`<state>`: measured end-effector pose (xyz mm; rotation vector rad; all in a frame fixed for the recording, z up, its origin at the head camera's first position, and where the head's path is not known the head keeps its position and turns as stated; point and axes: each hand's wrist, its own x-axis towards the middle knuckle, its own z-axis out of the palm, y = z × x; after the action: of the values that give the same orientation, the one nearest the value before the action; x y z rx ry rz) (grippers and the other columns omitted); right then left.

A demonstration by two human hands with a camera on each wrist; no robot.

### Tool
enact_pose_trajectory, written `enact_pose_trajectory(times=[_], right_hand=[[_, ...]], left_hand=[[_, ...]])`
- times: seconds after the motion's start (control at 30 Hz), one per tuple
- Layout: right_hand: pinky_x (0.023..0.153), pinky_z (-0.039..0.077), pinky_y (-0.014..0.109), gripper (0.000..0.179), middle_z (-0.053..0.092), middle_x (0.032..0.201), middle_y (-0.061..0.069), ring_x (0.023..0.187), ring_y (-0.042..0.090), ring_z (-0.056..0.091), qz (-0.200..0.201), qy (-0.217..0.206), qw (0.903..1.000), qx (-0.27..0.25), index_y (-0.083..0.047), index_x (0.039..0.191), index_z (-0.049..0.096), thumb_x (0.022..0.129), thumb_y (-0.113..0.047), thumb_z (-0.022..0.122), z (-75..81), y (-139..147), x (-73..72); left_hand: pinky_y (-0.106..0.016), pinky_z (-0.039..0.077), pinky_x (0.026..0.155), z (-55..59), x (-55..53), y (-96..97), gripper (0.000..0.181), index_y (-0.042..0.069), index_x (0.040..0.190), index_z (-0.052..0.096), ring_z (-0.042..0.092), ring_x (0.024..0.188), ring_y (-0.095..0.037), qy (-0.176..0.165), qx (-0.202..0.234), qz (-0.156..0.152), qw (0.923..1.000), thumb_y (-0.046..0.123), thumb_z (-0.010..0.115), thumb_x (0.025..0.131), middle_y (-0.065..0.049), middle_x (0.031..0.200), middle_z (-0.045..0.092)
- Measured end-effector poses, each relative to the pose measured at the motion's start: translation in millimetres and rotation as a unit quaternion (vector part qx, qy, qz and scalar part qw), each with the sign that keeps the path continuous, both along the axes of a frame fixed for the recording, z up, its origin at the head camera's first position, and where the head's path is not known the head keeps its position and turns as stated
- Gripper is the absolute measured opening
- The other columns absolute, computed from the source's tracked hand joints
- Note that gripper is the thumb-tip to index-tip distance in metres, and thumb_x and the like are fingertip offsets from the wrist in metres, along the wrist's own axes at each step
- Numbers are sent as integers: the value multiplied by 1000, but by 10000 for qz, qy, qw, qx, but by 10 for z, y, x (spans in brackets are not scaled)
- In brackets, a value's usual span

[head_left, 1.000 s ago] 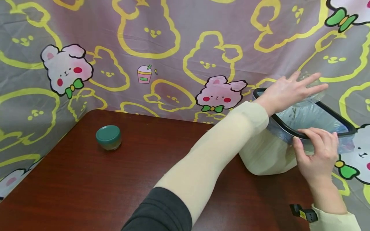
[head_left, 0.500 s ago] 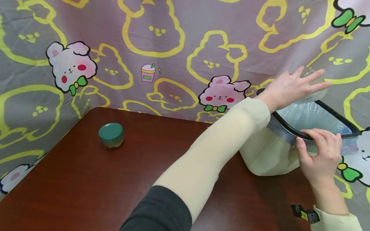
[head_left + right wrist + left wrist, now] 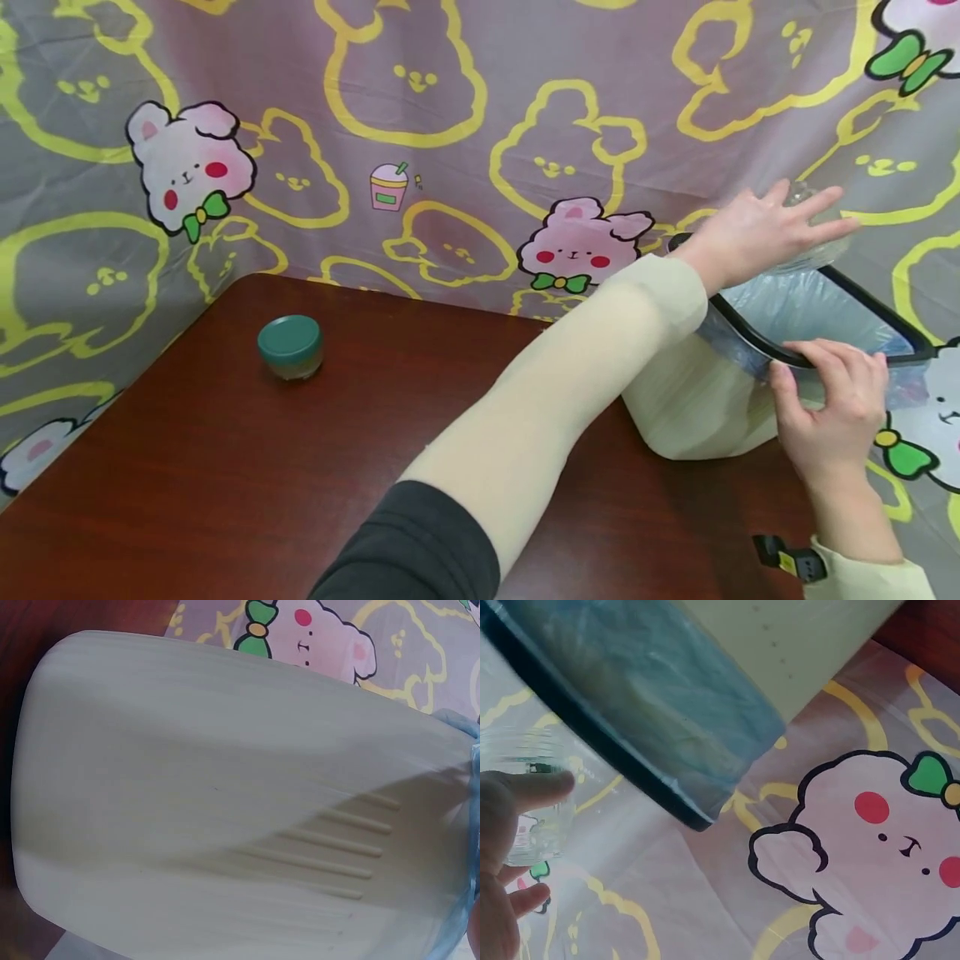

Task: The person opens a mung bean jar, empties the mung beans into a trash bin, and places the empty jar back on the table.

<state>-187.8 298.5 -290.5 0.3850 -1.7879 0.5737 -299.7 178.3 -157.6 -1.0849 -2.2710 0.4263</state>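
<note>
Cream sleeve outstretched, left hand holding clear jar

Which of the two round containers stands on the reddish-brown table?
The round, green-lidded jar; the other, a clear ridged container, is in the left hand.

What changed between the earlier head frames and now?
Dark specks visible below the clear jar one second ago no longer show. The whole head view has shifted, so things sit slightly further right in it. Nothing was newly grasped or released.

Unchanged: left hand holds that jar over the trash bin, right hand grips its rim, green-lidded jar stands apart.
</note>
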Motion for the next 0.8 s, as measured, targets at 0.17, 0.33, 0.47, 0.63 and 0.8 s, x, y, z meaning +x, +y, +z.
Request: enact_pose_trajectory(times=[0.17, 0.33, 0.47, 0.63, 0.8], right_hand=[[98, 28, 47, 54, 56, 91, 34, 91, 53, 45, -3, 19, 10000, -13, 12, 92, 64, 91, -42, 59, -4, -28, 14], [98, 28, 46, 52, 56, 91, 34, 91, 54, 45, -7, 74, 10000, -50, 12, 91, 64, 91, -40, 59, 7, -25, -2], [99, 28, 47, 52, 56, 90, 34, 91, 53, 45, -16, 77, 10000, -22, 12, 91, 64, 90, -40, 59, -15, 1, -4], [101, 26, 50, 54, 57, 91, 34, 90, 53, 46, -40, 39, 9999, 104, 12, 92, 64, 91, -41, 58, -31, 36, -15], [103, 25, 53, 57, 57, 92, 34, 90, 53, 46, -53, 9, 9998, 187, 12, 92, 64, 92, -44, 58, -40, 55, -33]], left_hand=[[-25, 46, 91, -17, -2, 2, 69, 39, 156, 1, 21, 144, -26, 143, 130, 41, 9998, 0, 21, 102, 1, 162, 2], [-23, 45, 91, 39, 24, 19, 67, 38, 156, 1, 22, 144, -25, -94, -36, 50, 9999, 3, 22, 103, 1, 162, 3], [-25, 42, 97, 40, 44, 19, 66, 38, 156, 1, 21, 144, -26, -240, -199, -23, 9995, 5, 24, 104, 1, 162, 3], [-40, 35, 107, 36, 26, 33, 63, 34, 157, 3, 16, 144, -32, 188, -621, -397, 9971, 2, 21, 105, -3, 162, 4], [-45, 35, 107, 27, -17, 47, 60, 31, 157, 8, 19, 143, -36, 464, -852, -626, 9933, 3, 21, 105, -6, 162, 8]])
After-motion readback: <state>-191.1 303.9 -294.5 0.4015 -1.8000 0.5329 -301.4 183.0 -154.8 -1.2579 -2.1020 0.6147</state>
